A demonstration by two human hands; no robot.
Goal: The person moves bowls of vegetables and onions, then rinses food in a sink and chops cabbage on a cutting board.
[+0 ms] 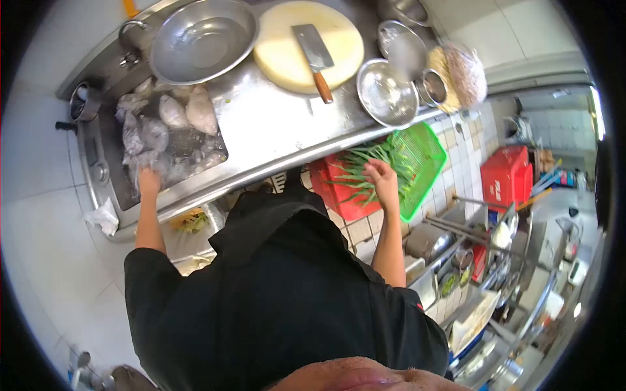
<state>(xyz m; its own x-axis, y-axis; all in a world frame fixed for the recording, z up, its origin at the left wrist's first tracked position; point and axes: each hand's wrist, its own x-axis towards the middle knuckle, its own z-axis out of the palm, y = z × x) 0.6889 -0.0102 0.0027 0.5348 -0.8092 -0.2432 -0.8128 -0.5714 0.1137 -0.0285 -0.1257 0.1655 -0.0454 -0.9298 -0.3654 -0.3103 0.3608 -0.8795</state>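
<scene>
Below bench front edge: right hand (382, 179) closed on green onion stalks (365, 171) over green basket (420, 159); light, limp, bruise easily, take near bunched ends. Left hand (149, 180) in sink (107, 182), touching wet, slippery raw poultry (189, 112); grip unclear.

A stainless-steel surface (267, 124) runs along pale tiled walls (39, 150), with a sink (98, 169) sunk into one end. The floor (466, 153) is small pale tiles — daylight falls across it. Metal shelving (482, 274) stands to one side, and a red crate (505, 176) sits on the floor beyond.
</scene>
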